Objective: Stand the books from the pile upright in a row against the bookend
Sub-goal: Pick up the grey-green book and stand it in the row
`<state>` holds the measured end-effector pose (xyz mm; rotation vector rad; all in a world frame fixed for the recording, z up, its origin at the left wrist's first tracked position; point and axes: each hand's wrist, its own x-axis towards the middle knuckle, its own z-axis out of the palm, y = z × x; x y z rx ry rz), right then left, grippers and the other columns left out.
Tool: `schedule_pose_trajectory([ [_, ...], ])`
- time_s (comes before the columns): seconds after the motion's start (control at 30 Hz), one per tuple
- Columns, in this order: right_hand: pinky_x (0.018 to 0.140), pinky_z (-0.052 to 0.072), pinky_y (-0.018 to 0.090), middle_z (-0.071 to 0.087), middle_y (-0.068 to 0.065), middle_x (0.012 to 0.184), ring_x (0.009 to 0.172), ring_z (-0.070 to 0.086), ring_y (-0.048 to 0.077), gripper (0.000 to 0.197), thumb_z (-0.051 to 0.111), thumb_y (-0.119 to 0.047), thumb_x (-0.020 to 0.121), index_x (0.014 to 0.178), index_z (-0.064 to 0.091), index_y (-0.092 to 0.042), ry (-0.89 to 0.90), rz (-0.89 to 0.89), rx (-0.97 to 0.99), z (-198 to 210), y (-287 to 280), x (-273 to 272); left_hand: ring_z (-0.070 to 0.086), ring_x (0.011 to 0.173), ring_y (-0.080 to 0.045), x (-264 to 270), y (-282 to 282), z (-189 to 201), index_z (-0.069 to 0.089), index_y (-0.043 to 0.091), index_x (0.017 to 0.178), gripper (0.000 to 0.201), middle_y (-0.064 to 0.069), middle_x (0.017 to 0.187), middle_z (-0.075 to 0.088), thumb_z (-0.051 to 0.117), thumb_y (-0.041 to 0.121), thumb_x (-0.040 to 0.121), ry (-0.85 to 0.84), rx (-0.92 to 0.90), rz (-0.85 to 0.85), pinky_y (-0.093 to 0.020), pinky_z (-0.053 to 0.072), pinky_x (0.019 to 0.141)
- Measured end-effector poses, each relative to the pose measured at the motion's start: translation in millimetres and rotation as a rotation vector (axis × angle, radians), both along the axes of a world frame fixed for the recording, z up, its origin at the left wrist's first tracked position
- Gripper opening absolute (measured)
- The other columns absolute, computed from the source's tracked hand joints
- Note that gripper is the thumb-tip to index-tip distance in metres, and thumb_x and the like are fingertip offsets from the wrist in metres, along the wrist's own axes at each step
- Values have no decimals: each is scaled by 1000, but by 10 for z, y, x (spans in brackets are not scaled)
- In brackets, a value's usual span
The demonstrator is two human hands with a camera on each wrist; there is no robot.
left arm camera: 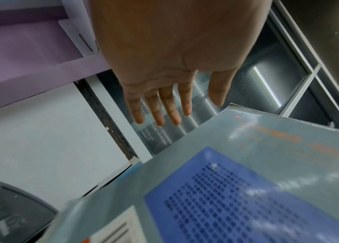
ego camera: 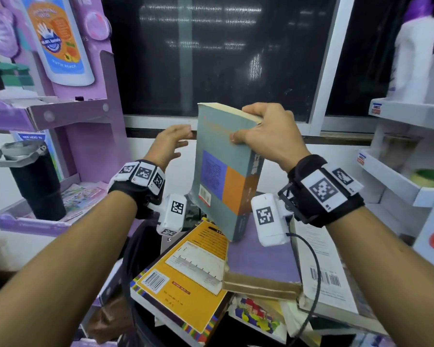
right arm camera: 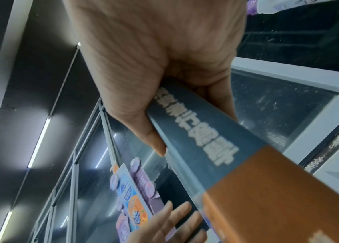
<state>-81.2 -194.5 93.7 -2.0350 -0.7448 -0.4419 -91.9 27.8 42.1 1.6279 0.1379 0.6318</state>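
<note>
A thick grey book (ego camera: 218,156) with a blue and an orange panel on its cover hangs upright and slightly tilted above the pile. My right hand (ego camera: 263,136) grips it near its top, thumb on the cover and fingers over the page edge; the right wrist view shows that hand (right arm camera: 164,92) clasping the grey and orange spine (right arm camera: 216,156). My left hand (ego camera: 173,144) hovers open just left of the book, fingers spread, apart from the cover (left arm camera: 247,172). Below lie a yellow book (ego camera: 186,271), a purple book (ego camera: 263,259) and a white book (ego camera: 318,266). No bookend is visible.
A purple cardboard display shelf (ego camera: 68,113) stands at the left, with a black tumbler (ego camera: 33,181) on its lower tray. White shelves (ego camera: 398,176) stand at the right. A dark window (ego camera: 218,53) with a sill fills the back. A black cable (ego camera: 316,266) crosses the white book.
</note>
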Motion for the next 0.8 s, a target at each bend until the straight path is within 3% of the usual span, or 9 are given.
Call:
schedule_pose_trajectory([
  [0.13, 91, 35, 24, 57, 1, 118, 125, 33, 17, 61, 76, -27, 76, 133, 56, -21, 6, -53, -23, 2, -25, 167, 51, 106, -19, 211, 3, -189, 59, 13, 124, 31, -5, 119, 60, 55, 21, 94, 71, 94, 87, -25, 41, 80],
  [0.33, 91, 37, 24, 54, 0, 112, 127, 33, 16, 57, 76, -26, 76, 130, 57, -21, 23, -117, -41, 37, -65, 421, 54, 117, -20, 521, -9, -465, 60, 18, 123, 37, -6, 127, 60, 63, 27, 88, 174, 179, 107, -30, 36, 98],
  [0.47, 90, 36, 23, 55, 3, 116, 126, 34, 16, 56, 75, -25, 77, 130, 57, -20, 26, -131, -49, 60, -58, 572, 48, 127, -23, 691, -66, -525, 54, 19, 131, 47, -10, 140, 49, 65, 30, 87, 227, 211, 117, -28, 34, 94],
  [0.6, 85, 39, 26, 55, 5, 122, 110, 39, 15, 57, 74, -26, 78, 132, 56, -19, 11, -173, -66, 43, 15, 715, 46, 127, -24, 843, -110, -540, 51, 19, 135, 53, -9, 141, 48, 65, 35, 86, 248, 270, 126, -28, 34, 93],
  [0.8, 89, 43, 31, 58, 8, 122, 119, 46, 24, 47, 70, -22, 80, 126, 59, -18, 5, -214, -66, -60, 220, 926, 52, 122, -26, 1001, -151, -579, 47, 22, 138, 57, -7, 140, 50, 66, 32, 85, 259, 322, 155, -31, 41, 98],
])
